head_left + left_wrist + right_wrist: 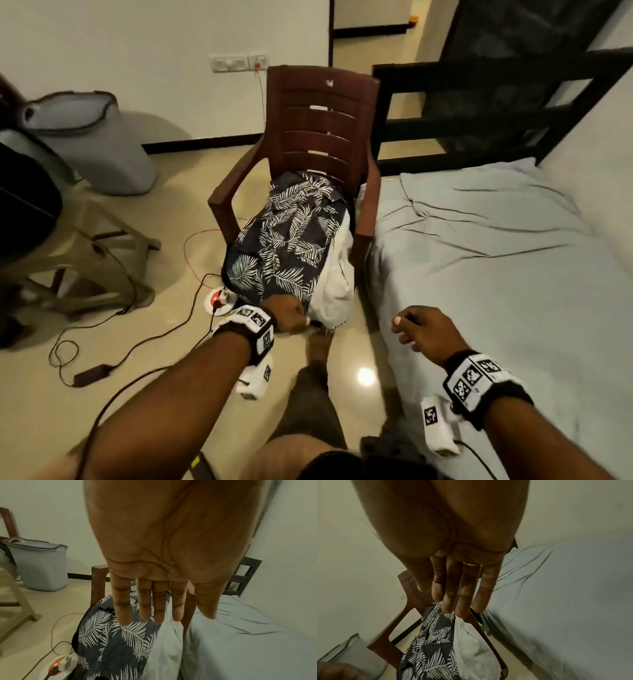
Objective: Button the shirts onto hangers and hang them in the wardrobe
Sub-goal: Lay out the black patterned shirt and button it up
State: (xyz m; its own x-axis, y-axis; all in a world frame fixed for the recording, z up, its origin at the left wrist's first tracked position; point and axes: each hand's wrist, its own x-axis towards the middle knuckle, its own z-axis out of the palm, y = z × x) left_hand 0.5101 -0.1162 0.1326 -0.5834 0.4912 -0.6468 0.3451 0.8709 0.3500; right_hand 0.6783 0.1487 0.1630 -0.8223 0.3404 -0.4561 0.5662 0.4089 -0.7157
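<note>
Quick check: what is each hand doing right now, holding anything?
Left hand: open, fingers straight, holding nothing, above the leaf-print shirt on the chair.
Right hand: open, fingers straight, holding nothing.

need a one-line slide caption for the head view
Both hands, left and right, reach empty toward a leaf-print shirt and a white shirt piled on a brown chair beside the bed.

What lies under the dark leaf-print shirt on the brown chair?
Under the leaf-print shirt a white garment shows along its right edge, hanging off the chair seat. How far it reaches beneath, and anything else there, is covered.
</note>
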